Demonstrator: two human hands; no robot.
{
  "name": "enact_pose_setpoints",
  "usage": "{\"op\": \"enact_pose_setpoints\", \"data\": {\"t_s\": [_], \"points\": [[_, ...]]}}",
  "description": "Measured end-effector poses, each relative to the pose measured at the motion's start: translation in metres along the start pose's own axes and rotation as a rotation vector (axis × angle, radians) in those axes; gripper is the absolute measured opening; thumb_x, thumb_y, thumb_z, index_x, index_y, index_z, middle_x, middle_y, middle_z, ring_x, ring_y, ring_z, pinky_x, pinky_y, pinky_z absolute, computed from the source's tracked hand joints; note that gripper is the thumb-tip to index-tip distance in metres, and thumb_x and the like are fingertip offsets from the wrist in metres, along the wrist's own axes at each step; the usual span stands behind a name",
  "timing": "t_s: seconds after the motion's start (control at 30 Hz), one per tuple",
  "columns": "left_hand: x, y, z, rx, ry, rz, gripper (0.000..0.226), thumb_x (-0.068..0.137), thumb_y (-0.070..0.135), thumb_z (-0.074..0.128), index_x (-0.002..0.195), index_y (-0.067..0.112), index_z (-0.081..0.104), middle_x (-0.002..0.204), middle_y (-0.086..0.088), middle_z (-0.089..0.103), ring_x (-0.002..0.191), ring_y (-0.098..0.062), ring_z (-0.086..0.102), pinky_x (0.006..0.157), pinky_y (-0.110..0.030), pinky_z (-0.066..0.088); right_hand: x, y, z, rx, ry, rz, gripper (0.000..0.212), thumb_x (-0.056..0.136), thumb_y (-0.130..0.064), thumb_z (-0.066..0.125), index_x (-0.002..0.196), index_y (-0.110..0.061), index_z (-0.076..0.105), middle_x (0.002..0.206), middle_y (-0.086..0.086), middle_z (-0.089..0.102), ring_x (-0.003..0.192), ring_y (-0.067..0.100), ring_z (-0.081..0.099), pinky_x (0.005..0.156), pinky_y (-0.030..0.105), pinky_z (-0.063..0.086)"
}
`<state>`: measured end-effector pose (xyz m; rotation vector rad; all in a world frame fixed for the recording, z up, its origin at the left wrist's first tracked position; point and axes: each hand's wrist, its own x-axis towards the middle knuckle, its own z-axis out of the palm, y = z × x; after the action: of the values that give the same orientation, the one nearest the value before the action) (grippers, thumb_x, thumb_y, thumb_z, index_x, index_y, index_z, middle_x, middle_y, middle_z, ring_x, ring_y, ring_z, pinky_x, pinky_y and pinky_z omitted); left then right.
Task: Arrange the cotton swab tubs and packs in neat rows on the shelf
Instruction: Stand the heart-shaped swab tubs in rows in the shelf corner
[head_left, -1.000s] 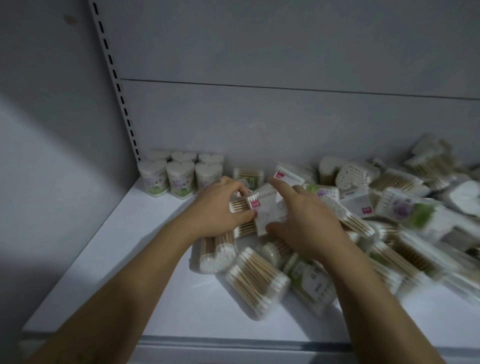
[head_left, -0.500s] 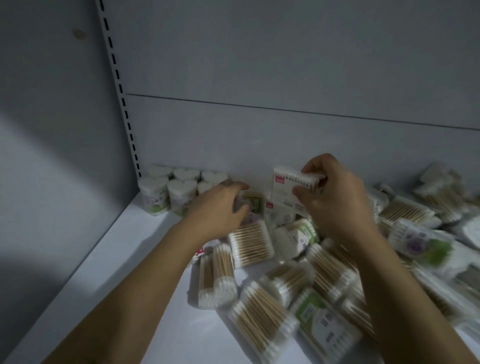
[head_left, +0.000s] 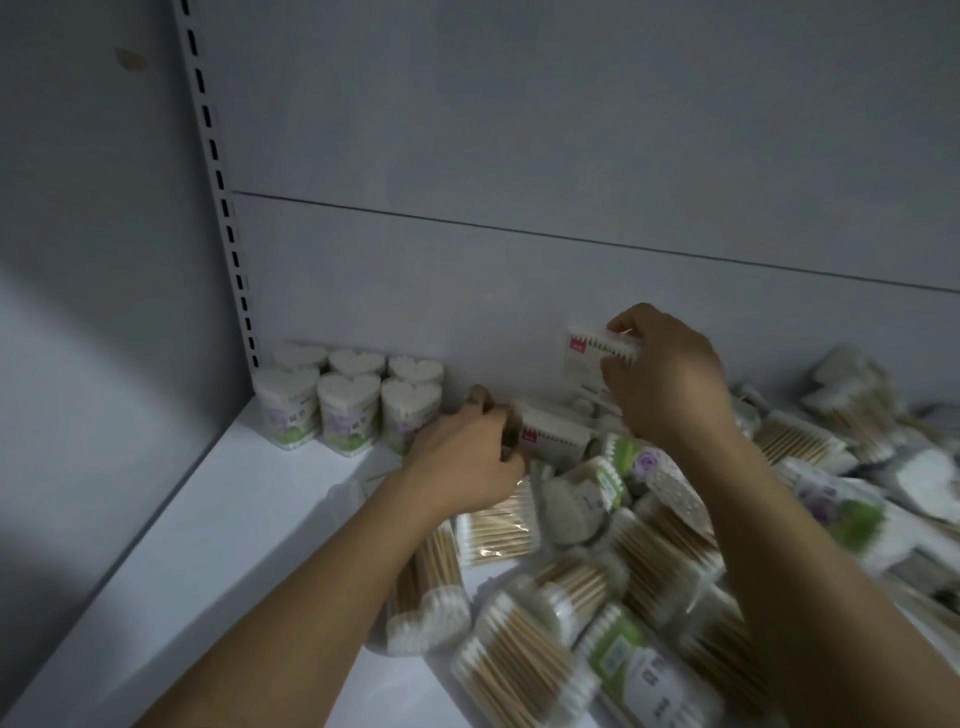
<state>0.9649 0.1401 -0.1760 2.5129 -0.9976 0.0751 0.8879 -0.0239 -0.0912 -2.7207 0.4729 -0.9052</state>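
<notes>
On the white shelf (head_left: 234, 519), in the far left corner, six heart-topped tubs (head_left: 348, 410) stand upright in two rows of three, touching one another and close against the back panel (head_left: 519, 130). A slotted upright (head_left: 218, 182) runs up the corner above them.

The right hand (head_left: 665, 384) is held above the shelf near the back panel, its grip clamped on a raised pack (head_left: 589, 353). This pack is white with a small red label, and the fingers and thumb pinch its right end. It hangs clear of the things beneath it.

The left hand (head_left: 467, 457) is low, just right of the standing tubs. Its grip is closed round the left end of a lower pack (head_left: 553, 434), also white with a red label, which lies among the loose goods. This spot is dim and a little blurred.

To the right and near side of both hands spreads a heap of packs (head_left: 649, 545), clear wrappers of wooden-stemmed swabs lying crosswise and overlapping, some with green and purple labels. A toppled tub (head_left: 426, 618) lies on its side near the left forearm, its heart-shaped end of white tips facing the near edge. A green-labelled pack (head_left: 639, 670) lies flat at the near right. The far right of the heap is blurred.
</notes>
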Motion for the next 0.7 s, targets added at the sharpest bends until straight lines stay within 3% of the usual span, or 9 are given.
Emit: {"op": "enact_pose_setpoints", "data": {"t_s": [0.13,0.23,0.3,0.37,0.4,0.47,0.53,0.63,0.7], "points": [[-0.004,0.000,0.002,0.035,-0.031,-0.028,0.035,0.095,0.052,0.039,0.090,0.021,0.053,0.129,-0.014,0.050,0.101,-0.033,0.058,0.075,-0.034,0.046,0.019,0.018,0.005,-0.351,-0.142,0.123,0.027,0.093,-0.014,0.048,0.119,-0.017,0.057,0.121,0.008,0.052,0.106,0.027,0.052,0.076,0.030,0.036],[-0.004,-0.004,0.001,0.012,-0.050,-0.007,0.039,0.094,0.055,0.039,0.092,0.022,0.058,0.143,-0.010,0.044,0.105,-0.029,0.059,0.076,-0.033,0.046,0.018,0.023,0.004,-0.668,-0.194,0.143,0.028,0.094,-0.021,0.050,0.120,-0.013,0.056,0.122,0.012,0.051,0.113,0.031,0.046,0.090,0.037,0.036],[-0.004,-0.005,0.001,0.010,-0.055,-0.005,0.038,0.093,0.055,0.040,0.095,0.021,0.059,0.137,-0.009,0.048,0.107,-0.030,0.059,0.083,-0.037,0.050,0.012,0.023,0.009,-0.715,-0.082,0.053,0.030,0.088,-0.018,0.056,0.117,-0.011,0.059,0.122,0.018,0.052,0.112,0.037,0.046,0.094,0.042,0.034],[-0.003,-0.007,0.002,0.017,-0.060,-0.010,0.037,0.093,0.052,0.042,0.089,0.018,0.056,0.131,-0.012,0.050,0.104,-0.031,0.059,0.081,-0.038,0.051,0.006,0.012,0.013,-0.567,0.076,-0.132,0.034,0.078,-0.014,0.061,0.111,-0.007,0.064,0.117,0.022,0.057,0.105,0.040,0.052,0.091,0.046,0.038],[-0.002,-0.009,0.003,0.012,-0.065,-0.013,0.037,0.091,0.052,0.042,0.085,0.017,0.055,0.127,-0.013,0.052,0.104,-0.031,0.059,0.080,-0.037,0.051,0.006,0.002,0.014,-0.480,0.031,-0.206,0.036,0.079,-0.016,0.061,0.114,-0.009,0.063,0.119,0.019,0.057,0.106,0.039,0.052,0.090,0.045,0.039],[-0.002,-0.013,0.002,-0.007,-0.080,-0.013,0.045,0.087,0.056,0.040,0.087,0.015,0.059,0.123,-0.012,0.056,0.107,-0.028,0.059,0.080,-0.038,0.053,0.011,-0.020,0.020,-0.307,-0.272,-0.248,0.040,0.089,-0.025,0.059,0.128,-0.020,0.055,0.129,0.008,0.053,0.116,0.031,0.050,0.095,0.038,0.039],[-0.004,-0.017,0.000,-0.030,-0.054,-0.003,0.049,0.086,0.058,0.041,0.095,0.016,0.063,0.119,-0.008,0.058,0.105,-0.026,0.060,0.080,-0.037,0.053,0.024,-0.036,0.037,-0.297,-0.555,-0.257,0.047,0.090,-0.028,0.060,0.135,-0.024,0.048,0.137,0.004,0.051,0.123,0.025,0.048,0.098,0.034,0.040],[-0.012,-0.017,-0.006,-0.042,0.065,0.033,0.027,0.090,0.044,0.052,0.085,0.017,0.055,0.103,-0.004,0.053,0.095,-0.026,0.058,0.071,-0.032,0.045,0.037,-0.043,0.069,-0.314,-0.716,-0.284,0.057,0.083,-0.019,0.066,0.137,-0.017,0.046,0.136,0.009,0.053,0.122,0.027,0.051,0.096,0.032,0.044],[-0.015,-0.017,-0.012,-0.042,0.161,0.056,0.018,0.091,0.035,0.052,0.094,0.018,0.058,0.103,-0.003,0.055,0.097,-0.025,0.057,0.072,-0.032,0.044,0.037,-0.042,0.088,-0.372,-0.765,-0.323,0.047,0.079,-0.023,0.071,0.123,-0.015,0.056,0.123,0.011,0.061,0.111,0.029,0.058,0.086,0.030,0.048]]}}
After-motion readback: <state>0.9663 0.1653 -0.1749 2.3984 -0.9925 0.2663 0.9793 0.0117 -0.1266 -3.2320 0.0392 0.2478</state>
